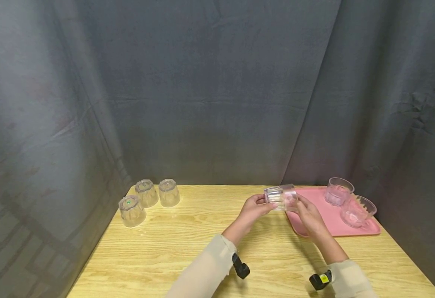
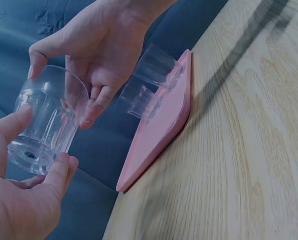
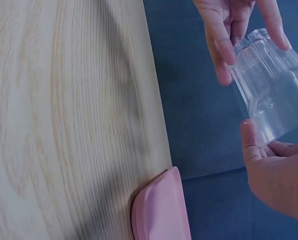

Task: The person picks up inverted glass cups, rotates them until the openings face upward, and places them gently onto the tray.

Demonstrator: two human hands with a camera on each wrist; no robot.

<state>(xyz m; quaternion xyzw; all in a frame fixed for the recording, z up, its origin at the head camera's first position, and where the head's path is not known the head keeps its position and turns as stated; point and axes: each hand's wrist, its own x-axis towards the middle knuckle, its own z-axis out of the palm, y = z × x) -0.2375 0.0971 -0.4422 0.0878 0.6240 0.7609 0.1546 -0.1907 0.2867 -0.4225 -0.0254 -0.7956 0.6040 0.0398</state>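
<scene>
A clear faceted drinking glass [image 1: 281,196] lies on its side in the air between both hands, above the table near the tray's left edge. My left hand [image 1: 254,209] grips its thick base end, thumb on one side and fingers on the other, as the left wrist view shows. At the rim end, my right hand [image 1: 307,211] holds the glass between thumb and fingers. In the right wrist view the glass [image 3: 274,85] spans from the left fingertips to the right hand [image 3: 279,170]. It looks see-through, with nothing visible inside.
On the pink tray [image 1: 323,207] at right stand two clear glasses, one farther back [image 1: 338,191] and one nearer [image 1: 357,212]. Three upside-down glasses stand at the table's far left, one of them [image 1: 132,211] bearing a green mark. Grey curtains [image 1: 210,91] surround the wooden table [image 1: 187,240].
</scene>
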